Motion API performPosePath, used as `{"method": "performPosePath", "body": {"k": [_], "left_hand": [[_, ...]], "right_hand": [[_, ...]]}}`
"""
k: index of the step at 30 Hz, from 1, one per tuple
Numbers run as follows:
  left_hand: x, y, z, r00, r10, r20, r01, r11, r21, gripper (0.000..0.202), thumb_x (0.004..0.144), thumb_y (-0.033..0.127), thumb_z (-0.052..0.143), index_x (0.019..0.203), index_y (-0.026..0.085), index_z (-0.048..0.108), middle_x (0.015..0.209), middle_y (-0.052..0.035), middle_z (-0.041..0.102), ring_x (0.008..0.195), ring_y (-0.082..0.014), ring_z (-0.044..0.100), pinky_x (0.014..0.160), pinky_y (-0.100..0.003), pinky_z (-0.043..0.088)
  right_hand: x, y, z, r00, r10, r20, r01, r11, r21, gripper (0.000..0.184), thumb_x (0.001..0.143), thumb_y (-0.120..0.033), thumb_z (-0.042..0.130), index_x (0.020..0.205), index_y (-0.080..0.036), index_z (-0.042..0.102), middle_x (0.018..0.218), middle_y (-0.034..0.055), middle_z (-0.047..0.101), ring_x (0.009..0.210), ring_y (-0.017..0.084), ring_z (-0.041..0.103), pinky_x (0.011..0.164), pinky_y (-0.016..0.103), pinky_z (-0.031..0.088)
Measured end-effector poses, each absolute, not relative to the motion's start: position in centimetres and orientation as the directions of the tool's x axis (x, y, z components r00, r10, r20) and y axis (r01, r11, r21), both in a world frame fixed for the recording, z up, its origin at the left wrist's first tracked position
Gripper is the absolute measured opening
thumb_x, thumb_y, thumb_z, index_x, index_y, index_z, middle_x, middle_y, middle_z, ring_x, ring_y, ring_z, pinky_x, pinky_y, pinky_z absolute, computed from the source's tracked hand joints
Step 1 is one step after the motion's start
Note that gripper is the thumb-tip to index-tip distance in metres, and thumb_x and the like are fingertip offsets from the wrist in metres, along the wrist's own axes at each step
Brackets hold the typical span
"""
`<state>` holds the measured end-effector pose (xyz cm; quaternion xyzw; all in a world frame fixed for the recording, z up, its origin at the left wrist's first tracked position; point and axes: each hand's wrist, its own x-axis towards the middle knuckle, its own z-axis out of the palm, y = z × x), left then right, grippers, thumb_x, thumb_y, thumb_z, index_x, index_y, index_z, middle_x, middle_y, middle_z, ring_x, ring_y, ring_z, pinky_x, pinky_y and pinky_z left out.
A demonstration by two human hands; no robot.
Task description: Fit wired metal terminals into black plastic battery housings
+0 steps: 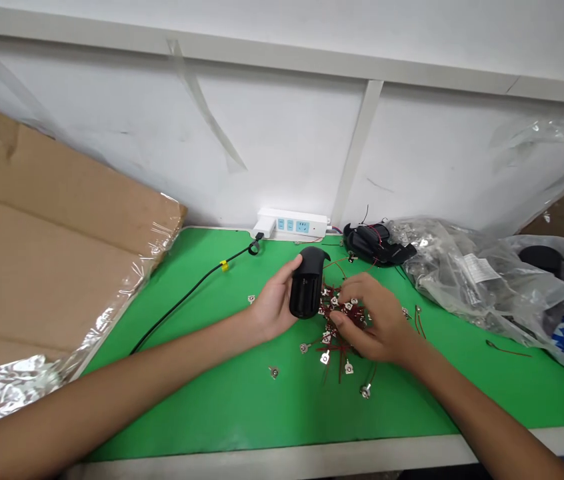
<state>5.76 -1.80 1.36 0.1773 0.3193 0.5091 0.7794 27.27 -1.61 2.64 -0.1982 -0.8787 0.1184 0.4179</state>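
My left hand [277, 300] holds a black plastic housing [307, 283] upright, with its hollow, open side facing me. The housing has a rounded lower end and a hooked lip at its top right. Just right of it, my right hand [375, 320] is over a pile of small metal battery contacts with red wires [339, 310]. Its thumb and forefinger are curved and apart, with parts of the pile showing between them. Nothing can be seen held there. A few contacts lie loose around the pile, one metal contact [365, 391] nearer the front edge.
A white power strip [302, 224] stands against the wall, with a black cable [192, 290] running left. More black housings [377, 244] lie at the back right, beside clear plastic bags [447, 267]. A cardboard box [62, 247] borders the green mat [202, 400] on the left.
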Motion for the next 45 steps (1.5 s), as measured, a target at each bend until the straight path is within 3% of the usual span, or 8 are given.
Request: {"method": "performPosePath", "body": {"k": [5,14,20,25,32,36,40,45], "left_hand": [[5.8,-1.9,1.8,0.349,0.880,-0.322,-0.648,0.475,0.595,0.043,0.094,0.054,0.070,0.090,0.010,0.070,0.074,-0.0064,0.065,0.063,-0.0152,0.062,0.058,-0.025,0.053],[5.8,-2.3,2.5,0.298,0.922,-0.248,-0.718,0.388,0.579,0.043,0.083,0.052,0.084,0.098,0.017,0.066,0.077,0.0014,0.059,0.057,-0.0091,0.052,0.060,-0.024,0.052],[5.7,-2.3,2.1,0.313,0.924,-0.221,-0.696,0.382,0.608,0.040,0.082,0.047,0.088,0.095,0.017,0.064,0.073,0.0030,0.056,0.059,-0.0091,0.051,0.062,-0.023,0.052],[5.5,-2.5,2.3,0.391,0.899,-0.196,-0.698,0.429,0.574,0.035,0.082,0.044,0.083,0.095,0.017,0.065,0.062,0.0036,0.052,0.055,-0.0114,0.049,0.049,-0.022,0.044],[5.1,-2.6,2.5,0.500,0.837,-0.223,-0.637,0.530,0.560,0.041,0.091,0.053,0.067,0.101,0.013,0.072,0.055,0.0026,0.052,0.043,-0.0090,0.039,0.057,-0.027,0.049],[5.2,-2.7,2.7,0.470,0.851,-0.235,-0.609,0.506,0.611,0.038,0.089,0.052,0.070,0.098,0.014,0.071,0.059,0.0014,0.054,0.045,-0.0093,0.044,0.050,-0.023,0.043],[5.4,-2.9,2.8,0.459,0.867,-0.194,-0.621,0.469,0.628,0.042,0.091,0.056,0.073,0.100,0.016,0.067,0.058,0.0068,0.045,0.040,-0.0056,0.034,0.045,-0.019,0.038],[5.7,-3.1,3.0,0.404,0.901,-0.157,-0.636,0.399,0.660,0.040,0.092,0.054,0.076,0.099,0.017,0.064,0.059,0.0094,0.044,0.040,-0.0033,0.031,0.054,-0.021,0.046]], "right_hand": [[27.0,-1.7,3.0,-0.849,0.284,0.445,0.203,0.954,-0.221,0.013,0.101,-0.032,0.064,0.095,-0.022,0.060,0.086,0.0032,0.064,0.078,0.021,0.056,0.068,0.037,0.042],[25.4,-3.1,2.5,-0.905,0.363,0.223,0.303,0.916,-0.263,0.012,0.107,-0.022,0.055,0.104,-0.018,0.066,0.106,0.0092,0.066,0.102,0.024,0.061,0.091,0.039,0.050],[25.0,-3.3,2.0,-0.858,0.330,0.394,0.300,0.944,-0.138,0.015,0.109,-0.020,0.051,0.102,-0.016,0.064,0.094,0.0085,0.069,0.086,0.024,0.063,0.076,0.038,0.049],[25.4,-3.6,2.9,-0.716,0.402,0.571,0.330,0.916,-0.231,0.013,0.110,-0.019,0.049,0.109,-0.017,0.062,0.089,0.0061,0.072,0.077,0.021,0.065,0.068,0.035,0.048],[25.9,-3.2,3.3,-0.523,0.525,0.672,0.435,0.842,-0.320,0.011,0.107,-0.018,0.057,0.116,-0.020,0.062,0.102,0.0081,0.078,0.091,0.023,0.074,0.079,0.038,0.057],[25.5,-3.7,3.5,-0.563,0.410,0.717,0.440,0.884,-0.159,0.007,0.105,-0.015,0.057,0.104,-0.019,0.063,0.086,0.0072,0.076,0.076,0.022,0.071,0.065,0.036,0.051],[24.4,-5.5,3.4,-0.665,0.256,0.702,0.318,0.947,-0.043,0.009,0.104,-0.014,0.058,0.099,-0.020,0.063,0.070,0.0003,0.068,0.064,0.018,0.064,0.056,0.034,0.044],[23.0,-7.7,3.4,-0.663,0.201,0.721,-0.022,0.958,-0.287,0.007,0.106,-0.016,0.052,0.106,-0.021,0.057,0.107,0.0059,0.079,0.103,0.016,0.075,0.090,0.030,0.061]]}}
